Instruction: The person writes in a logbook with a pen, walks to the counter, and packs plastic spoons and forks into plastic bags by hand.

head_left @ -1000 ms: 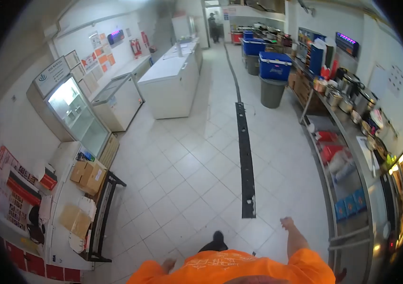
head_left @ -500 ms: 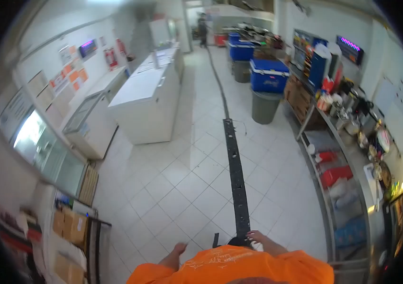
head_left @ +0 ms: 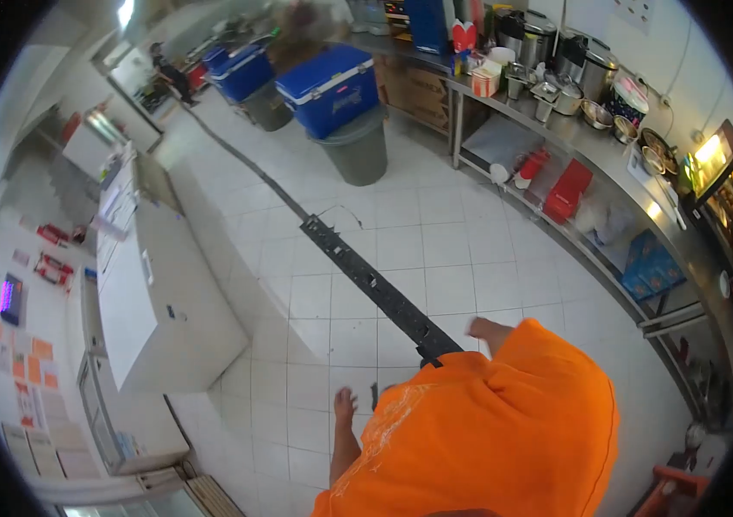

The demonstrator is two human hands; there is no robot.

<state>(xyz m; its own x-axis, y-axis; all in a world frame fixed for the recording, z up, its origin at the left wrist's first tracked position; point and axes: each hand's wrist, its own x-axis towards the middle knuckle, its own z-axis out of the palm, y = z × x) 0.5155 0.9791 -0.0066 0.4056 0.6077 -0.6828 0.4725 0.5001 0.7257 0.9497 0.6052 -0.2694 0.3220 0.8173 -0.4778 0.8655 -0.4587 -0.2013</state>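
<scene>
Low in the view, my left hand (head_left: 345,402) hangs over the white floor tiles, its fingers loosely spread with nothing in them. A black perforated strip (head_left: 372,280) runs diagonally along the floor towards my body. My right hand (head_left: 480,328) is to the right of the strip's near end, beside the orange shirt (head_left: 504,414); its fingers are too small and hidden to make out. A small dark strap end (head_left: 375,396) shows just right of my left hand.
A white chest freezer (head_left: 177,302) stands at left. Blue coolers (head_left: 332,90) sit on grey bins (head_left: 353,151) ahead. A steel counter (head_left: 547,129) with pots and a lower shelf curves along the right. Far back at the left is a person in dark clothes (head_left: 172,76).
The view has turned right and tilted, so the strip now slants and the counter fills more of the right side. My right hand has moved up and its fingers show less.
</scene>
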